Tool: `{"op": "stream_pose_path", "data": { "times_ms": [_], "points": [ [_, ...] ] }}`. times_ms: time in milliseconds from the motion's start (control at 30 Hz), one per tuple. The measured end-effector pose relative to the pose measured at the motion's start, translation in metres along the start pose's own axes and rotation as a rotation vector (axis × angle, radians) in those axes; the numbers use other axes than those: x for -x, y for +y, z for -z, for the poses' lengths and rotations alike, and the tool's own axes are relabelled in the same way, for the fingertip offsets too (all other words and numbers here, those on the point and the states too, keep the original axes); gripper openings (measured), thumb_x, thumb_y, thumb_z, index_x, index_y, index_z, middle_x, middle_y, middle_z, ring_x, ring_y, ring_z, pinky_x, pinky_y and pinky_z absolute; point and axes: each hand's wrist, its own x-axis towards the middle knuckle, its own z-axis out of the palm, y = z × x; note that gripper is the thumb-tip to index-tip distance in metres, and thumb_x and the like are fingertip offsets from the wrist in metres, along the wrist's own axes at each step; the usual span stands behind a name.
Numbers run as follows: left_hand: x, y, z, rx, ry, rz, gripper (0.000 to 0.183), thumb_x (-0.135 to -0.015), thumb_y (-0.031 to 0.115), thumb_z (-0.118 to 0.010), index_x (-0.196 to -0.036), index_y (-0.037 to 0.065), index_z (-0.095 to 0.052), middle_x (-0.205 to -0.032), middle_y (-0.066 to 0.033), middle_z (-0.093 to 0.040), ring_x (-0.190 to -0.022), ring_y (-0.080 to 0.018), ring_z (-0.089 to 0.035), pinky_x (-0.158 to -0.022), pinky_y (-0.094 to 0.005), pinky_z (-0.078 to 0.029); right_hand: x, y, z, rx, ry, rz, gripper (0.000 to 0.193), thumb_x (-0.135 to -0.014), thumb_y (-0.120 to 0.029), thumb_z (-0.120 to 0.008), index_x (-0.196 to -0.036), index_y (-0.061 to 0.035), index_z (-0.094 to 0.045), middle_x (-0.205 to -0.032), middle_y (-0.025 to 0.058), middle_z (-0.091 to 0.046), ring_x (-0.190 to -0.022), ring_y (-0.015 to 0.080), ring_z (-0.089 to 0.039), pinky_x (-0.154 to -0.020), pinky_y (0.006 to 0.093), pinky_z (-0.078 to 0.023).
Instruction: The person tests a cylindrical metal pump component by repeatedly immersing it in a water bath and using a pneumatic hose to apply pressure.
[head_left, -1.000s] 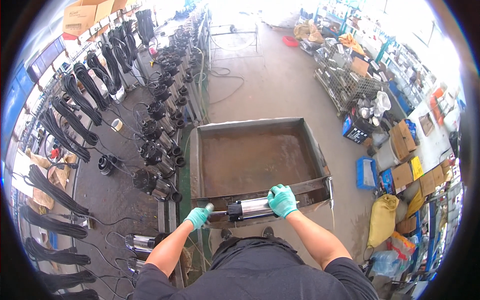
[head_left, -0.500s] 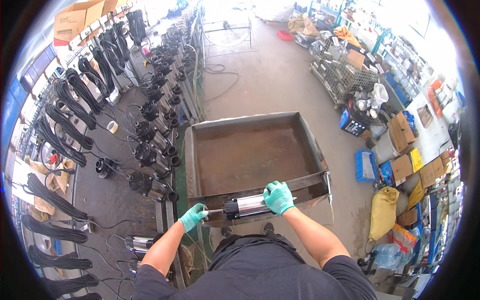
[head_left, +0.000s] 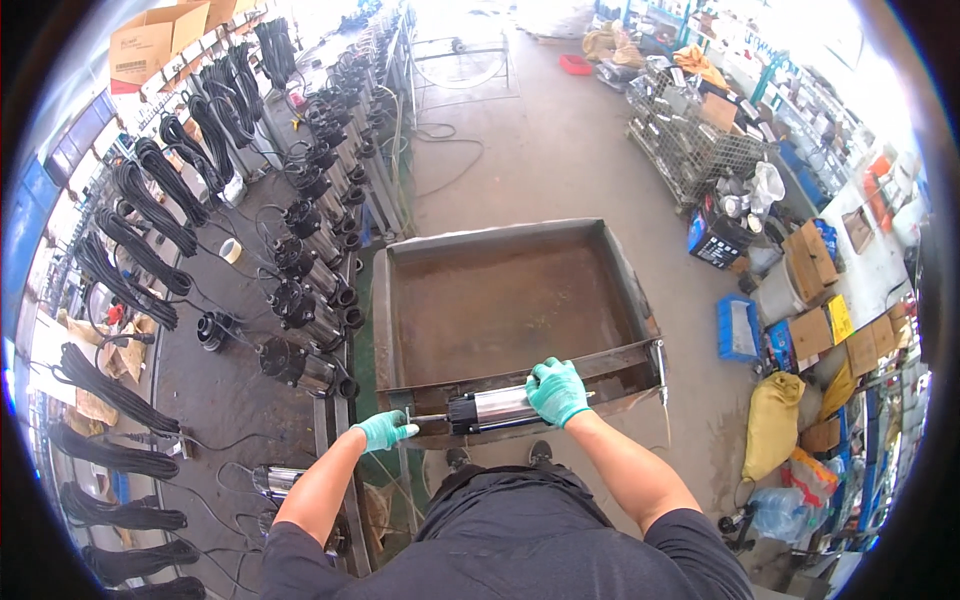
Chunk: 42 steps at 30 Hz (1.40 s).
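Note:
A cylindrical pump motor (head_left: 500,409) with a bright metal body and a black end lies level across the near edge of a metal tank (head_left: 384,330). My right hand (head_left: 558,391), in a green glove, is closed over the right end of its metal body. From the black end a thin shaft (head_left: 432,418) sticks out to the left. At its tip is my left hand (head_left: 385,431), gloved the same way, with the fingers closed about the shaft's end and the thumb pointing right. The left fingertips are partly hidden.
Brownish liquid covers the tank's bottom. On the left, a dark bench (head_left: 225,400) carries rows of pumps (head_left: 297,362) and coiled black cables (head_left: 120,385). To the right are a wire cage (head_left: 690,140), a blue crate (head_left: 738,328) and a yellow sack (head_left: 773,425).
My left hand has shifted slightly left and turned, its thumb now stretched to the right. The motor and my right hand stay nearly in place; the whole view has shifted a little.

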Motion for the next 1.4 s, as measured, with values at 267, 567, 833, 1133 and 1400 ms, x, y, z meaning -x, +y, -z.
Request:
{"op": "stream_pose_path", "data": {
  "times_ms": [267,567,833,1133,1400],
  "points": [
    [-0.007,-0.039,-0.029,-0.201,0.306,-0.217,0.046,-0.09,0.04,-0.076,-0.111,0.001,-0.065,-0.102,-0.0156,-0.071,-0.088,-0.0322,-0.069,-0.079,-0.0402,-0.054,-0.004,0.0,-0.005,0.034,-0.042,0.014,0.028,-0.093,-0.03,-0.056,-0.09,-0.0084,-0.073,-0.094,0.0134,-0.069,-0.094,0.0287,-0.063,-0.088,0.0411,-0.045],
    [-0.004,-0.023,-0.05,-0.444,0.665,-0.166,0.038,-0.085,0.033,-0.08,-0.099,0.002,-0.064,-0.085,-0.0169,-0.068,-0.077,-0.0359,-0.065,-0.073,-0.0416,-0.053,-0.007,0.002,-0.006,0.006,-0.017,0.008,0.029,-0.093,-0.031,-0.056,-0.09,-0.0076,-0.072,-0.094,0.0147,-0.069,-0.092,0.03,-0.063,-0.088,0.0421,-0.045],
    [-0.007,-0.025,-0.025,1.077,0.087,0.12,0.021,-0.098,0.015,-0.066,-0.117,0.01,-0.059,-0.089,-0.0147,-0.071,-0.065,-0.0204,-0.065,-0.058,-0.0361,-0.055,-0.007,0.001,-0.004,-0.01,-0.015,0.02,0.028,-0.093,-0.032,-0.057,-0.09,-0.0091,-0.073,-0.094,0.0139,-0.069,-0.092,0.0299,-0.063,-0.087,0.0421,-0.046],
    [-0.011,-0.042,-0.067,1.163,0.246,-0.209,0.04,-0.098,0.007,-0.064,-0.134,0.018,-0.053,-0.095,-0.0046,-0.063,-0.078,-0.0206,-0.068,-0.069,-0.0375,-0.059,0.004,0.007,0.0,-0.069,-0.076,-0.034,0.033,-0.094,-0.036,-0.058,-0.095,-0.0063,-0.072,-0.098,0.0166,-0.069,-0.096,0.0325,-0.064,-0.09,0.0452,-0.047],
    [0.028,-0.03,-0.077,0.904,0.764,-0.089,0.047,-0.102,0.026,-0.06,-0.146,0.016,-0.045,-0.115,-0.0047,-0.064,-0.07,-0.0111,-0.061,-0.059,-0.0258,-0.052,0.066,0.184,0.002,-0.271,0.626,-0.508,0.03,-0.089,-0.022,-0.071,-0.108,-0.0002,-0.063,-0.107,0.0246,-0.065,-0.1,0.0415,-0.061,-0.089,0.0481,-0.05]
  ]
}}
